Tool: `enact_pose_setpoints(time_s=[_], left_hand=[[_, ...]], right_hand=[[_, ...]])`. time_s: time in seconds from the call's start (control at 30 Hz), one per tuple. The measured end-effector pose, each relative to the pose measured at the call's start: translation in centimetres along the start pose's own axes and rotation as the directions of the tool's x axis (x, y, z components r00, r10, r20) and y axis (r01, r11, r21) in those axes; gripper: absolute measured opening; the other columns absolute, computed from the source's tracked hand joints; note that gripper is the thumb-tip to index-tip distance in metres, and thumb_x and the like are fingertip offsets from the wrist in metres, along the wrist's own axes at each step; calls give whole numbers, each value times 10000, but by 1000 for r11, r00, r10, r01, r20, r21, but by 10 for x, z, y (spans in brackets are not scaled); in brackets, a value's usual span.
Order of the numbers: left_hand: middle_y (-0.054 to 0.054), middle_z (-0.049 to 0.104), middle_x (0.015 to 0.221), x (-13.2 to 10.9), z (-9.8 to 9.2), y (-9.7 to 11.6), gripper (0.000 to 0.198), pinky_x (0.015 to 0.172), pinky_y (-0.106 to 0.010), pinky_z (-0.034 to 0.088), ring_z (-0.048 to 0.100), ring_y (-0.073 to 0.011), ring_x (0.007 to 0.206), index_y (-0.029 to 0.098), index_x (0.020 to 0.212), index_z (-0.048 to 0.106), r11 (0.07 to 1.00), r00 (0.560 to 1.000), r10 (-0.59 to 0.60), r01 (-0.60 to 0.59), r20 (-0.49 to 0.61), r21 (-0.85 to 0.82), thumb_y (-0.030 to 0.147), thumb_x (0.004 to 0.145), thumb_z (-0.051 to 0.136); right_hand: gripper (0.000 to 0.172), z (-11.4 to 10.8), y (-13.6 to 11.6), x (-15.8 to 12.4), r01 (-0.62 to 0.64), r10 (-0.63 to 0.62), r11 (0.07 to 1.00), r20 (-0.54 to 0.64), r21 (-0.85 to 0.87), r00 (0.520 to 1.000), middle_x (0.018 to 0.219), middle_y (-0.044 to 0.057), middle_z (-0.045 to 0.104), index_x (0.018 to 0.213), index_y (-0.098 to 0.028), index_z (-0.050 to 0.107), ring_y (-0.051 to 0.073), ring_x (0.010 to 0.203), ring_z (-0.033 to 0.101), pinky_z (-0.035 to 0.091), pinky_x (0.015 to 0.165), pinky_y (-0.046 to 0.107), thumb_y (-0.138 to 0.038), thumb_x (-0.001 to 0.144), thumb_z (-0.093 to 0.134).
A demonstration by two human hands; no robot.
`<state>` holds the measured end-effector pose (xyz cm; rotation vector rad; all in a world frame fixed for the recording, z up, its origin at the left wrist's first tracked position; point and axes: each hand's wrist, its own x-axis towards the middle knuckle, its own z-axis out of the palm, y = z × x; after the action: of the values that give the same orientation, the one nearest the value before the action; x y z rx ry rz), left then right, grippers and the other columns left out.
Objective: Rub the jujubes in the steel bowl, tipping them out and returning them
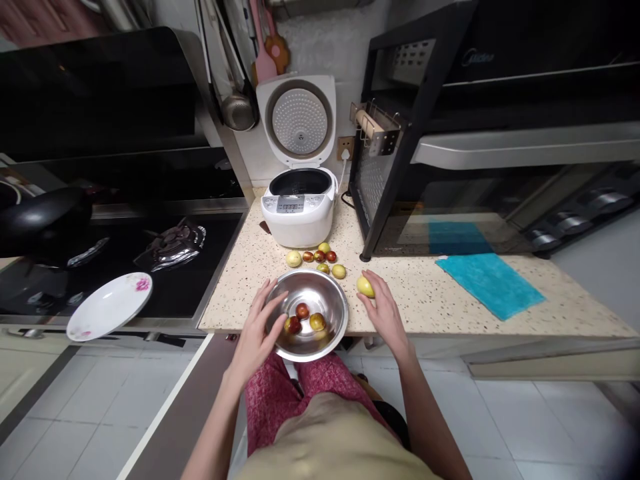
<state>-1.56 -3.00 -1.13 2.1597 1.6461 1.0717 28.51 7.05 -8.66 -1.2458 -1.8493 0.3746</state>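
White rice cooker (301, 227) behind loose fruits (339, 271) and steel bowl (334, 293), left fingers (273, 305) wide, right fingers (379, 285) holding yellow fruit (365, 287)

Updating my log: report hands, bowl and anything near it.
Left hand open at metal bowl. Right hand gripping yellow-green fruit. Three fruits in bowl. Loose fruits between bowl and rice cooker.

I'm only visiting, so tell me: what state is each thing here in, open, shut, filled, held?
Rice cooker, open
Plug, in the wall socket
Oven, shut
Burner, no flame visible
Metal bowl, upright, holding three fruits
Left hand, spread at the bowl; contact unclear
Right hand, around a yellow-green fruit
Plate, face up
Cloth, spread flat
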Motion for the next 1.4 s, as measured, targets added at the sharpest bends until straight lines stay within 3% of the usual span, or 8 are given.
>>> enact_pose_setpoints(time_s=[0.17,0.27,0.4,0.57,0.8,1.07,1.2,1.4], left_hand=[[-82,587,1504,74,-3,8,380,1200,-522,464,537,-259,1429,273,1422,603,971,952,237,-239,195,-14,267,1092,414],[-77,657,1418,127,22,9,353,1126,-476,528,622,-227,1330,247,1344,659,918,853,384,-394,353,-47,234,1091,414],[-101,728,1286,181,65,6,272,978,-376,583,721,-221,1134,200,1227,728,867,698,432,-495,572,-51,158,1009,571],[-94,754,1217,209,102,3,387,931,-318,565,741,-223,1054,204,1225,737,845,632,432,-534,643,-42,81,859,725],[-83,741,1143,216,115,14,356,881,-296,569,743,-222,989,205,1159,748,842,629,418,-540,656,-19,74,828,734],[-121,633,1320,163,30,27,381,881,-361,611,726,-237,1051,168,1310,645,884,786,374,-463,492,68,128,931,656],[-122,644,1359,119,6,22,405,911,-385,621,721,-251,1114,185,1356,620,890,762,308,-443,570,111,121,955,632],[-108,701,1276,96,15,12,351,926,-369,612,730,-242,1108,185,1321,648,899,715,297,-432,632,66,126,976,615]], right_hand=[[517,4,-16,-7,61,-63,998,-55,-35,997,1627,116,444,1587,-277,410,296,1568,323,356,1253,606,-327,1073,442],[459,9,-37,-17,116,-118,993,-119,-20,986,1521,94,577,1522,-291,510,281,1523,416,409,1224,615,-261,1068,446],[363,15,-66,-36,256,-248,965,-132,50,960,1322,77,726,1337,-294,668,270,1363,608,533,1123,573,-180,1037,500],[353,18,-79,-51,368,-355,923,-127,110,926,1282,73,752,1266,-256,697,249,1321,645,563,1091,536,-115,1007,504],[329,15,-72,-50,359,-348,923,-97,141,933,1274,78,754,1204,-243,723,249,1330,637,553,1100,533,-114,998,501],[310,18,-75,-52,361,-345,915,-116,178,931,1246,100,758,1163,-222,733,262,1335,628,584,1040,496,-99,1003,497],[303,20,-76,-50,384,-366,908,-128,169,922,1224,101,767,1156,-218,730,271,1311,643,577,1028,494,-91,998,504],[268,19,-77,-47,396,-383,910,-117,127,916,1198,96,775,1106,-217,728,267,1262,674,573,1006,482,-100,1004,510]])
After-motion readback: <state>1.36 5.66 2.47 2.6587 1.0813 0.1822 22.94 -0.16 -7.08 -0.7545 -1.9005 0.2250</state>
